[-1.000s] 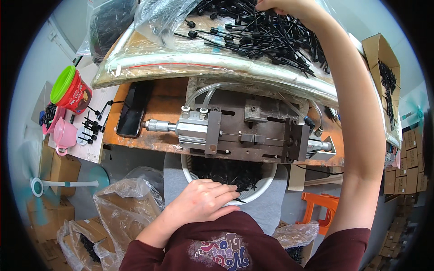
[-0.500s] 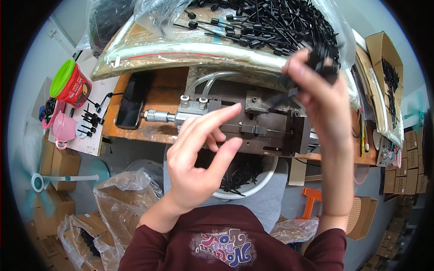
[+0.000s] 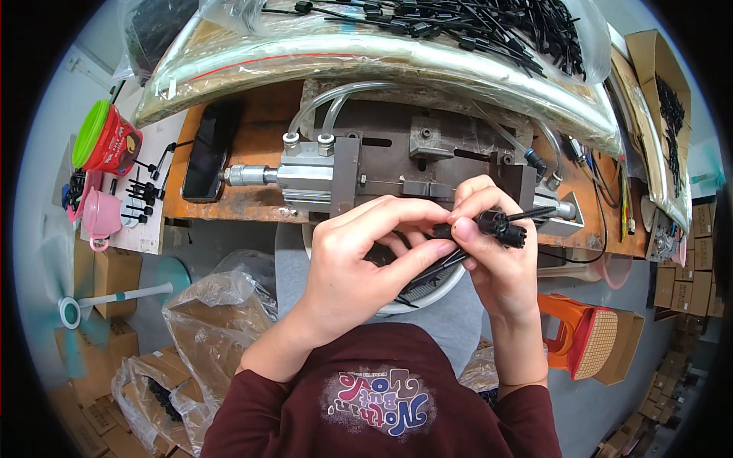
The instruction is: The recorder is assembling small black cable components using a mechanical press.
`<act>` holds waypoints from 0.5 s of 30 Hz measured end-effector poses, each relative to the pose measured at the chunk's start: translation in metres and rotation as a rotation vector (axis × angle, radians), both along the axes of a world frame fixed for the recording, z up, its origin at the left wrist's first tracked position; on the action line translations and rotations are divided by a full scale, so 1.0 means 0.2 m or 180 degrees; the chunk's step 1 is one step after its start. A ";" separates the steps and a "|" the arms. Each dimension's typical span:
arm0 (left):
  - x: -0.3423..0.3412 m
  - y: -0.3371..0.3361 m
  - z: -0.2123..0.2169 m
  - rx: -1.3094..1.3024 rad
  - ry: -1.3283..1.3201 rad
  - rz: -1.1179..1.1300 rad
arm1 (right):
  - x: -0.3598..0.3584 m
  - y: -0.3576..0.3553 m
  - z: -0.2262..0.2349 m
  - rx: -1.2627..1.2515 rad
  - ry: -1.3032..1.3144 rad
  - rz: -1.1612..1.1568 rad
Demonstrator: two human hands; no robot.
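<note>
We hold a bundle of black plastic parts (image 3: pixel 489 227) in front of our chest, just above the white bowl (image 3: pixel 439 286) and below the metal press (image 3: pixel 397 172) on the bench (image 3: pixel 252 145). The parts are thin, dark, matte rods with thicker blocky heads; the heads bunch together at the right hand's fingertips, one thin stem pokes out to the right, and several stems trail down and left toward the bowl. Our right hand (image 3: pixel 496 259) is closed around the bundle, thumb and forefinger pinching the heads. Our left hand (image 3: pixel 359 267) is curled narrow, its fingertips touching the left end of the same bundle, with the thumb under the stems. More black parts of the same kind lie heaped in the clear plastic bag (image 3: pixel 427 46) along the far side of the bench, well apart from our hands
</note>
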State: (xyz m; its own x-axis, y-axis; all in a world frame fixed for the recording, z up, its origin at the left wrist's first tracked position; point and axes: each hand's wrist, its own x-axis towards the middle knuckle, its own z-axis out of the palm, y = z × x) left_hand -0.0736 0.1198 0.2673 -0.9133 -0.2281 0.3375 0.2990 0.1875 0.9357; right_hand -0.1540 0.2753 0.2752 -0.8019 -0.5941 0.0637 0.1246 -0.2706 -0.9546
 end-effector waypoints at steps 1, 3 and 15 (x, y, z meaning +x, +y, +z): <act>0.00 0.01 0.00 -0.0016 0.0048 0.0016 | 0.01 0.00 0.00 -0.0005 -0.0012 -0.0067; 0.00 0.02 -0.01 -0.0051 0.0142 0.0050 | 0.03 0.01 -0.01 -0.0015 -0.0037 -0.0199; 0.02 -0.04 0.03 -0.0354 0.0232 -0.0150 | 0.07 0.03 -0.07 0.1115 0.2549 -0.0764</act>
State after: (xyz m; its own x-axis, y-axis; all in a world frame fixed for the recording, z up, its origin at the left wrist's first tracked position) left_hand -0.0704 0.1127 0.2740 -0.8942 -0.1429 0.4242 0.3764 0.2728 0.8854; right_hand -0.1400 0.2818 0.2606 -0.7001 -0.5072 0.5026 -0.6343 0.1187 -0.7639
